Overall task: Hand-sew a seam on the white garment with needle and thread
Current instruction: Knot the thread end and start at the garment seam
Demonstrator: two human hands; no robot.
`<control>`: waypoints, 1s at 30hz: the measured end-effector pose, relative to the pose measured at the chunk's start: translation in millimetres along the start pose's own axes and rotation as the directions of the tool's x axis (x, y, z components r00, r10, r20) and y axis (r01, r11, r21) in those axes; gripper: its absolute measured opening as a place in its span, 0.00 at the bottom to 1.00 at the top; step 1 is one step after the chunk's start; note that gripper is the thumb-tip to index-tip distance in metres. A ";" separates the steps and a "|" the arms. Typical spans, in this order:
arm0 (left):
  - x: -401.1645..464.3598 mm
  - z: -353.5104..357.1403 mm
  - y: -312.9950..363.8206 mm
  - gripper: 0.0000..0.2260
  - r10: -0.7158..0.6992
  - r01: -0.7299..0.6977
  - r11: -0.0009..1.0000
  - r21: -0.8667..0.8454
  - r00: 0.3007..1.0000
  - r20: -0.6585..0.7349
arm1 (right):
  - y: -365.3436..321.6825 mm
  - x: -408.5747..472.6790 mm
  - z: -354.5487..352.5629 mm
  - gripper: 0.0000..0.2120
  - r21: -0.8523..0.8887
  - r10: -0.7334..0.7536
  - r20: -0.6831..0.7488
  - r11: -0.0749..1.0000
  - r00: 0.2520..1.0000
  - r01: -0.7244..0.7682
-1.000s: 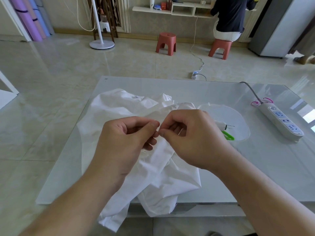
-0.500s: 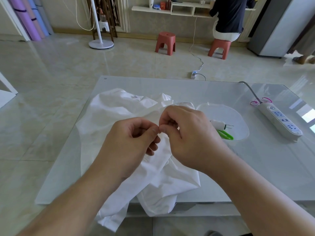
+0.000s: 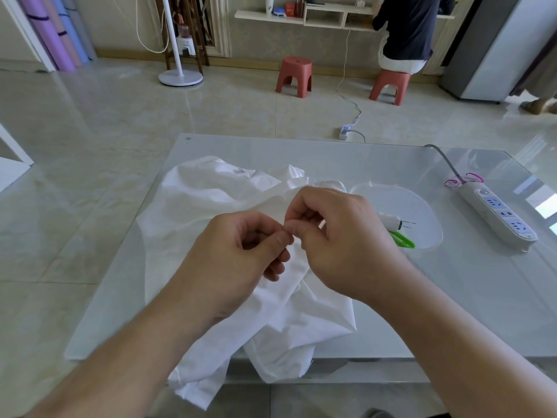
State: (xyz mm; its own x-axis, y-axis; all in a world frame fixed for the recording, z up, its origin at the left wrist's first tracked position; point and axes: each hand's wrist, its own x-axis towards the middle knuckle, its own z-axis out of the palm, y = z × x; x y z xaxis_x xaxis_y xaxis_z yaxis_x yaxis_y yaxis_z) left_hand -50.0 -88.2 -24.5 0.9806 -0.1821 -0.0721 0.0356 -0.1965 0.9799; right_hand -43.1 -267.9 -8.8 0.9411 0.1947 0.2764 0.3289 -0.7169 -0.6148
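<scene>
White garment (image 3: 211, 200), green scissors (image 3: 402, 239), two red stools (image 3: 294, 75), pale grey table (image 3: 452, 297)

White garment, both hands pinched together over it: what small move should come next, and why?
Probably the right hand draws away to pull a stitch through. Both hands' fingertips meet in a pinch above the white garment, the left hand steadying the fabric. The needle itself is too small to make out.
</scene>
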 end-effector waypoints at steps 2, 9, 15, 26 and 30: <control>0.3 -0.9 -0.3 0.06 0.000 0.000 1.000 -0.003 1.000 0.004 | 0.6 -0.2 -0.9 0.08 0.071 0.049 0.012 0.996 0.999 -0.050; 0.2 -2.1 1.7 0.09 -0.009 0.009 0.996 -0.089 1.000 -0.004 | -0.8 2.1 -6.5 0.13 0.238 0.148 0.065 0.958 0.987 -0.159; 0.0 -2.8 2.0 0.10 -0.013 0.014 0.994 -0.106 1.000 0.007 | 0.7 -0.5 -8.2 0.07 0.104 0.083 0.057 0.991 0.995 -0.089; -1.5 -1.7 -1.2 0.09 0.024 -0.033 0.991 0.127 0.997 0.072 | -1.2 -3.3 -9.4 0.05 -0.088 -0.135 0.075 0.986 0.988 0.142; -1.8 -1.9 -0.6 0.10 0.012 -0.024 0.988 0.153 0.997 0.083 | -1.5 -2.6 -8.9 0.04 -0.085 -0.168 0.089 0.981 0.982 0.175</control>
State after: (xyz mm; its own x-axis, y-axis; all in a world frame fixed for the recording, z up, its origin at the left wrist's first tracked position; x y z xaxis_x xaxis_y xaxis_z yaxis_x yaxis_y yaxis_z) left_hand -51.4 -85.9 -24.6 0.9617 -0.2633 -0.0760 -0.0180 -0.3372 0.9413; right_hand -46.7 -273.3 -2.1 0.8757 0.3709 0.3091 0.4810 -0.7256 -0.4921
